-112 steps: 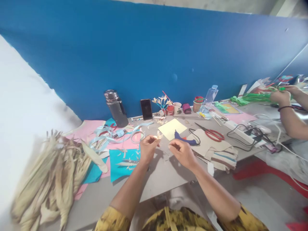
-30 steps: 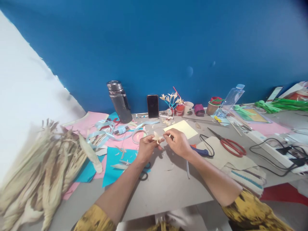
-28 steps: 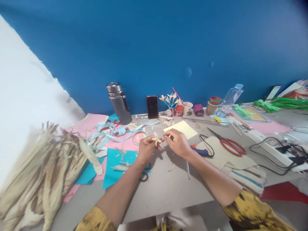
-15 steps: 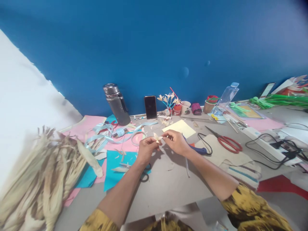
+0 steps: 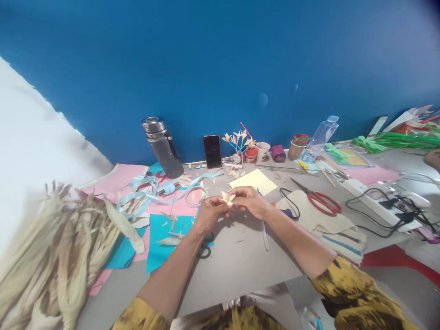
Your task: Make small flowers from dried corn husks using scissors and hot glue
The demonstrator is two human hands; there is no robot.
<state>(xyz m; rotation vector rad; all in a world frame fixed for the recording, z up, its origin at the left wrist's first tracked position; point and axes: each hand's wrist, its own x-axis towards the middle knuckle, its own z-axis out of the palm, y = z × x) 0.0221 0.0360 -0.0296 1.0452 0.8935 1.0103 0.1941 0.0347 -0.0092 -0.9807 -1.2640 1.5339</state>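
A small cream-coloured flower with pointed petals is pinched between my two hands above the grey table. My left hand grips it from the left with its fingers closed. My right hand holds its right side between thumb and fingers. Below my right wrist hangs or lies a thin pale strip. Behind my hands is a yellow sheet of paper. Farther back, several similar flowers stand on blue stems.
Dried corn husks are heaped at the left. A dark flask and a phone stand by the blue wall. Red-handled scissors and a power strip lie right. Another person's hand shows at the right edge.
My right hand has moved closer in on the flower, and more of the petals now show, spread upward. Another person's hand has come into view at the right edge. The view has shifted slightly.
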